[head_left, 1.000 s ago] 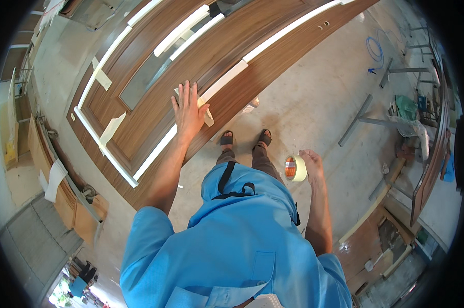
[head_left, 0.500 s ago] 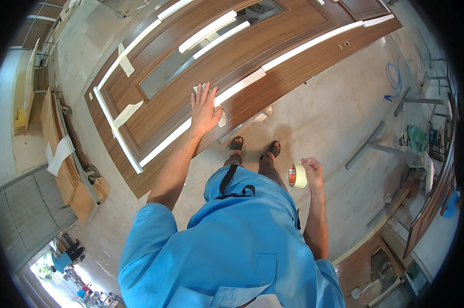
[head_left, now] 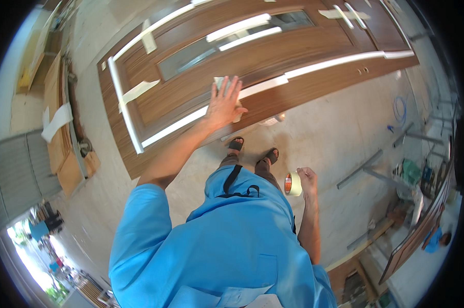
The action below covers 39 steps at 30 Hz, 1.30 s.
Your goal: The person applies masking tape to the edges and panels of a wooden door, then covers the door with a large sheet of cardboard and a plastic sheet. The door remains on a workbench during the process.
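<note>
A brown wood-grain door panel [head_left: 324, 87] lies in front of me, with a narrow glass insert [head_left: 183, 64]. My left hand [head_left: 224, 107] lies flat across the long white strip [head_left: 265, 85] near the door's closer edge, its fingers stretched out. Under that palm is a piece of pale masking tape [head_left: 219, 82], mostly hidden, whose ends show on both sides of the strip. My right hand [head_left: 308, 180] hangs away from the door, its fingers pinched at the edge of a pale yellow tape roll [head_left: 295, 185] with an orange inner core.
Other pale tape pieces [head_left: 139, 91] hold white strips at the door's left end. Loose white strips [head_left: 238, 27] rest over the glass. Grey metal bars [head_left: 360, 168] and a blue hose [head_left: 399, 109] are on the floor at right. Wooden boards [head_left: 62, 128] lean at left.
The view has shifted, so the door sits farther right and higher in it. My left hand stays pressed on the same tape piece, and my right hand still holds the tape roll.
</note>
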### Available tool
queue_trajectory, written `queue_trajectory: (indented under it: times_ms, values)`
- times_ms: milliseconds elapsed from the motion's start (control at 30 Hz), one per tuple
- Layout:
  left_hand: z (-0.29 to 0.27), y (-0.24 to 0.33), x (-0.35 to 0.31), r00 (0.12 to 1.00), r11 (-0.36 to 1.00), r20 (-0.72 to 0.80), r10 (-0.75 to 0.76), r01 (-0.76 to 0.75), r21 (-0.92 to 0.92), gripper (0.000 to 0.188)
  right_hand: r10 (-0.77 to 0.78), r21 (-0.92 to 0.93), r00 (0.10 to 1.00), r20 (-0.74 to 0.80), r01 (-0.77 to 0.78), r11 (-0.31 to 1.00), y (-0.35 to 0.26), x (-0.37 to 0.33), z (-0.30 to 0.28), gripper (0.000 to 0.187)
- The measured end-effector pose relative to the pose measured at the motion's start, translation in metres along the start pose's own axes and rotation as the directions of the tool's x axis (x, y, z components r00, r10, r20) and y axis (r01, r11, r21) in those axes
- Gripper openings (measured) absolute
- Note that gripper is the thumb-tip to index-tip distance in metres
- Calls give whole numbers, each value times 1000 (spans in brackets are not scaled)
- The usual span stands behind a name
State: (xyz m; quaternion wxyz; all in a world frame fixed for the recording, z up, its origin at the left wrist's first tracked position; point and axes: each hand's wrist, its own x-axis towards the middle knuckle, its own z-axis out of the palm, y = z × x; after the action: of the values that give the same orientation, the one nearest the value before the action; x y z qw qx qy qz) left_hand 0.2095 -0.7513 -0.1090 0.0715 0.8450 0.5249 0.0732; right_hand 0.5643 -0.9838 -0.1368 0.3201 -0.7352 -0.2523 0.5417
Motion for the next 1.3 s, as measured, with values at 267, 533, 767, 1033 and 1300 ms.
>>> queue_trajectory:
  times_ms: [267, 533, 767, 1033, 1300]
  values:
    - [1, 4, -12, 976, 995, -204, -80, 92, 50, 88, 21, -67, 1000, 0, -21, 998, -7, 8, 8, 14]
    - [5, 2, -9, 973, 992, -195, -122, 127, 12, 83, -10, -101, 1000, -3, 9, 995, 2, 7, 7, 14]
    - [-55, 31, -24, 935, 854, -298, -192, 10, -521, 50, 35, 155, 998, -60, -25, 988, -10, -17, 15, 13]
    - [-44, 170, -21, 919, 375, 263, 295, 142, -916, 25, -337, 43, 939, -70, 340, 939, -103, -58, 35, 10]
    - [-13, 273, 28, 787, 472, 506, 353, 317, -823, 11, -427, -239, 866, -260, 370, 898, -105, -47, -45, 11]
